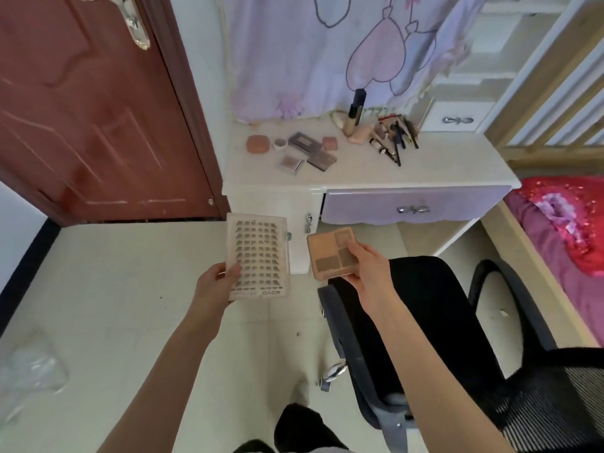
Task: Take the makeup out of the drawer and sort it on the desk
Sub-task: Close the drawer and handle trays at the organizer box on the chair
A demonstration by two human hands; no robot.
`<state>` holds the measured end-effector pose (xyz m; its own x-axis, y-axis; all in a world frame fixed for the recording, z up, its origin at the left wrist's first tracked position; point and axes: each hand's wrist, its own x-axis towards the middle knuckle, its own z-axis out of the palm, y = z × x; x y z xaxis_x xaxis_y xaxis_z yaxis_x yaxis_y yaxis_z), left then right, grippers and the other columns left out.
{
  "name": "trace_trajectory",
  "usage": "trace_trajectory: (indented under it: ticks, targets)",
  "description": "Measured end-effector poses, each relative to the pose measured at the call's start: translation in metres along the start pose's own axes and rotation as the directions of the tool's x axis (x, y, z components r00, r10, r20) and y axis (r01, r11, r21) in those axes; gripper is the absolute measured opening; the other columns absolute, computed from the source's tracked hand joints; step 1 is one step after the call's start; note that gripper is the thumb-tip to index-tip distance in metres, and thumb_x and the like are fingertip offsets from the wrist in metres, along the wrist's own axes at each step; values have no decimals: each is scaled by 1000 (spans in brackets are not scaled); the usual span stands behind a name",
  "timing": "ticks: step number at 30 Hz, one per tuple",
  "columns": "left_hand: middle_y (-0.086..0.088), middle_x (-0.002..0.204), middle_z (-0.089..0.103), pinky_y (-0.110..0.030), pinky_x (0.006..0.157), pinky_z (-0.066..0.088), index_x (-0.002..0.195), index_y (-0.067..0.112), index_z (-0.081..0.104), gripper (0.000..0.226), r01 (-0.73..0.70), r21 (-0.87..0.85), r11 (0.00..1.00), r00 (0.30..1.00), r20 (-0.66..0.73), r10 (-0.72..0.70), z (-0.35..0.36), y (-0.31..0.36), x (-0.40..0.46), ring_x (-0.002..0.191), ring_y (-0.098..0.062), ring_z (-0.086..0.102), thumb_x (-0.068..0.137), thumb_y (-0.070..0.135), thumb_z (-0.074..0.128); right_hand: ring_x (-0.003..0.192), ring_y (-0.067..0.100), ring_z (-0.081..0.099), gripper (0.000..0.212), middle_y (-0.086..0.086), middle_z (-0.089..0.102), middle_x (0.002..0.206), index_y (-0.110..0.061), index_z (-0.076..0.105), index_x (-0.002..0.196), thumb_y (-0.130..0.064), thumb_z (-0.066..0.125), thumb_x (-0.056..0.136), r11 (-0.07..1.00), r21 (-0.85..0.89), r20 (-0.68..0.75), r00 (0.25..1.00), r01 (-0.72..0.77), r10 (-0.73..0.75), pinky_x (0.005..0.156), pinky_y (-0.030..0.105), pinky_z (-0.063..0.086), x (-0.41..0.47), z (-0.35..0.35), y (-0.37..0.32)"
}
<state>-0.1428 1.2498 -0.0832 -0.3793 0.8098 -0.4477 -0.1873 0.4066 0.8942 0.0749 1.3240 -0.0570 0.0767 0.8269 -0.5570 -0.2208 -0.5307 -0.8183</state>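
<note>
From the head view, the only one I have, I hold two pieces of makeup out in front of the white dressing desk (441, 171). My left hand (217, 282) grips the lower left corner of a clear rectangular plastic case of false lash clusters (260, 255), thumb on its face and fingers behind. My right hand (366, 261) pinches the right edge of a flat tan square eyeshadow palette (330, 253), thumb on top. Both items hang over the floor, well short of the desktop.

The lilac drawer front (415, 204) looks pushed in, so I judge these are among the last pieces to place. On the desk, flat compacts and palettes (307, 148) lie grouped at the left, while pencils and tubes (395, 138) are piled at the right, with a tall dark-capped gold bottle (354, 112) standing behind them.

To do this step well, I would step in past the black mesh office chair (425, 322), which sits between me and the desk, and lay the tan palette flat beside the other compacts without knocking them. The lash case suits bare desktop just in front of that group, set down level so it does not slide off the front edge.
</note>
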Motion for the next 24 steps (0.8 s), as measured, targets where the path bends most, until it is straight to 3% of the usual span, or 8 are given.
trace_trajectory:
  ticks: [4,9,16,20,24]
  targets:
    - [-11,111,63,-31,81,48,122,3,52,31,19,-9,1000,1000,10,-19,16,31,54,98,-22,61,94,17,51,96,26,59,24,14,61,109,-7,54,117,-12,51,94,999,31,-32,999,-32,33,82,35,52,52,19,-29]
    - [-12,113,63,-33,84,48,122,3,52,31,47,4,999,999,4,-47,29,60,125,98,-23,61,95,17,50,85,21,61,17,12,63,101,-6,56,109,-12,51,94,999,16,-29,999,-42,43,75,35,54,120,40,-53]
    - [-9,111,63,-33,84,48,121,4,53,29,104,26,994,993,55,-105,46,95,256,98,-21,61,95,16,50,79,25,61,19,14,63,90,-1,55,107,-6,56,88,979,105,-105,977,-174,185,66,37,53,245,90,-60]
    - [-6,105,64,-32,83,49,117,8,55,25,126,98,987,983,124,-137,57,125,332,94,-19,62,95,18,51,72,20,59,8,11,62,84,-5,57,91,-2,50,91,955,123,-178,941,-270,289,61,32,50,307,123,-59]
    - [-1,101,64,-33,83,48,113,13,55,21,144,156,977,972,164,-170,66,150,386,92,-17,62,94,20,52,73,20,59,23,13,62,94,1,57,112,-1,48,91,931,154,-245,900,-330,359,60,30,49,339,142,-52]
